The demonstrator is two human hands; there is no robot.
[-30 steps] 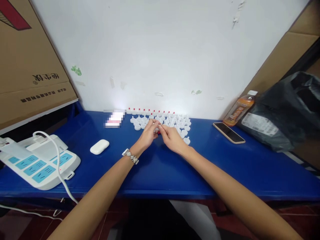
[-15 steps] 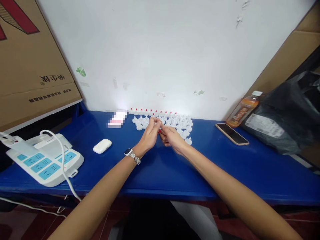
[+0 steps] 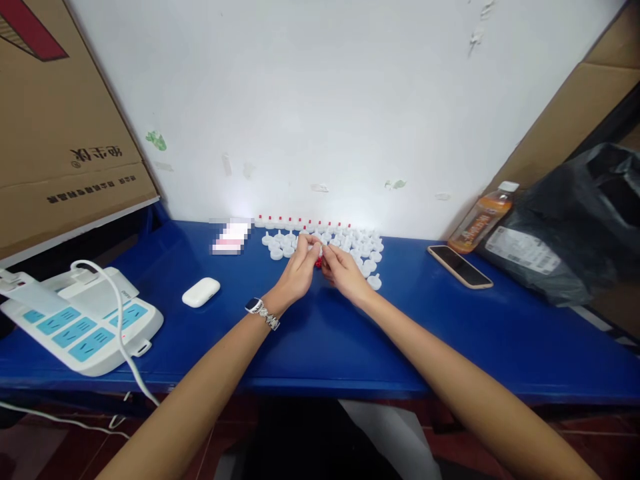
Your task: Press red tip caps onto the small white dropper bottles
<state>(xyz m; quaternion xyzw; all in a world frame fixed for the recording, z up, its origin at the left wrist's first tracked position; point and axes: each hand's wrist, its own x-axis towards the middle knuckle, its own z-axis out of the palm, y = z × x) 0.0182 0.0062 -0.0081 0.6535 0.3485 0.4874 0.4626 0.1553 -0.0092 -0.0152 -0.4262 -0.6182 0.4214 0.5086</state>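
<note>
Fingers bent, my left hand (image 3: 299, 270) is closed around a small white nozzle cap, of which only a sliver shows between the hands. My right hand (image 3: 345, 272) meets it fingertip to fingertip, pinching something too small and hidden to name. Just under the fingertips lie small red tips (image 3: 319, 263) on the table. Many loose white nozzle caps (image 3: 374, 282) spread behind and to the right of my hands. A row of white caps with red tips (image 3: 300, 222) stands along the wall.
On the left of the blue table (image 3: 400, 347) are a power strip (image 3: 115, 347) with a white cable and a white earbud case (image 3: 201, 292). On the right lie a phone (image 3: 460, 267), a drink bottle (image 3: 483, 220) and a dark plastic bag (image 3: 565, 220). A cardboard box (image 3: 60, 127) stands left.
My right hand's fingers have shifted and drawn closer together at the left hand's fingertips, showing more of the red tips below. My left hand keeps its grip. The view has moved slightly.
</note>
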